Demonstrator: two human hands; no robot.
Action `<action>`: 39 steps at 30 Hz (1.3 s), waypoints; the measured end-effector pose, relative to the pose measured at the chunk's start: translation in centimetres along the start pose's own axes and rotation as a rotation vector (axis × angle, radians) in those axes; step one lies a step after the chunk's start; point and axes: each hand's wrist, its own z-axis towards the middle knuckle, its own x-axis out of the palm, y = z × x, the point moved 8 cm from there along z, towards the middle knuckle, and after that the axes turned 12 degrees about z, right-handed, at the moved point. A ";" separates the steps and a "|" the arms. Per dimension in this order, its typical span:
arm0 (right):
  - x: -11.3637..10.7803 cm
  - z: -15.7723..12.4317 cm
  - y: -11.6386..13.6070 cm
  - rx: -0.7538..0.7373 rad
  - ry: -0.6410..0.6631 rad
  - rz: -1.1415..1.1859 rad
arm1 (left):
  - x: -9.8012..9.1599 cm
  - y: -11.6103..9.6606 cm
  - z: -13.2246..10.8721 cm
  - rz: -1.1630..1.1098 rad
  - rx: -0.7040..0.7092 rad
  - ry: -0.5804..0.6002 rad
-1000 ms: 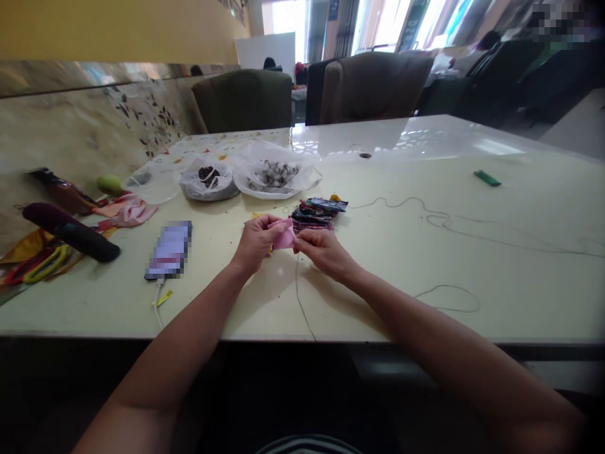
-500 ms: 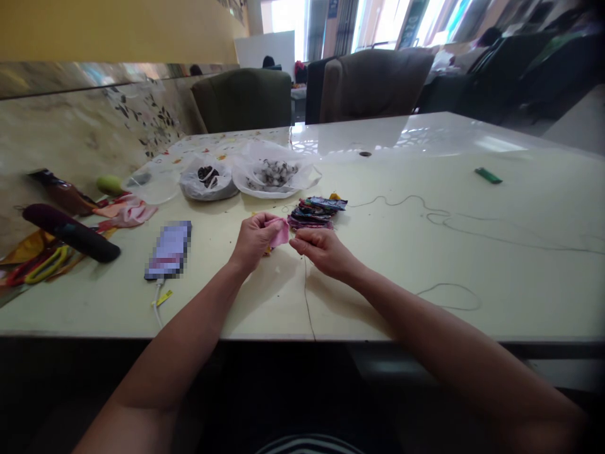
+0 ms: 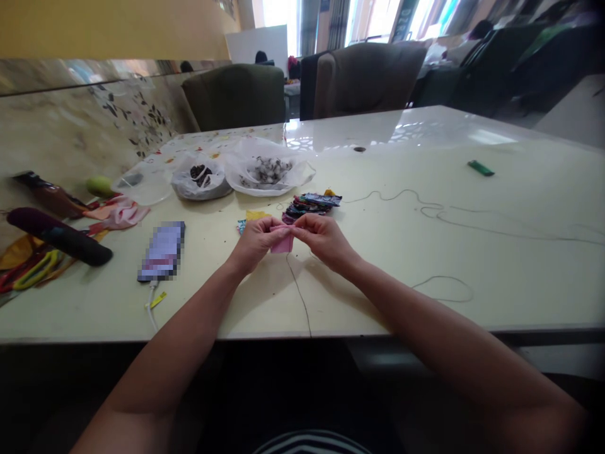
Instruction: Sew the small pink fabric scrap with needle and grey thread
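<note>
A small pink piece of cloth (image 3: 282, 243) is pinched between my two hands above the table. My left hand (image 3: 256, 240) is closed on its left side, thumb on top. The fingertips of my right hand (image 3: 326, 239) are closed at its upper right edge; whether they also hold a needle is too small to tell. A dark thread (image 3: 299, 287) runs from below the cloth to the table's front edge. Just behind my hands lies a stack of colourful cloth pieces (image 3: 307, 207), with a yellow cloth scrap (image 3: 256, 215) to its left.
Two white plastic bags, one with dark bits (image 3: 201, 176) and one with black-and-white bits (image 3: 269, 170), stand behind. A phone (image 3: 162, 251) on a cable, a dark bottle-shaped object (image 3: 59, 234) and scissors (image 3: 35, 271) lie left. Loose thread (image 3: 444, 217) and a green lighter (image 3: 481, 168) lie right.
My right hand has come up to the pink cloth and now touches it beside my left hand. The cloth hangs flatter, and the yellow scrap behind shows more. The view has shifted slightly.
</note>
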 end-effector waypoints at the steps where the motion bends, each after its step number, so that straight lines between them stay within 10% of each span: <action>1: 0.0 -0.1 -0.1 0.011 -0.007 0.015 | 0.3 0.0 0.0 -0.011 -0.006 0.022; 9: -0.2 -0.1 -1.1 0.093 -0.038 0.085 | 0.7 0.6 -0.1 -0.110 -0.087 0.058; 20: -0.5 -0.7 3.1 -0.295 -0.084 -0.374 | 0.0 0.4 -0.1 -0.103 -0.077 -0.004; 39: -0.5 -0.5 2.0 -0.214 -0.060 -0.368 | 0.2 0.1 -0.1 -0.070 -0.035 0.011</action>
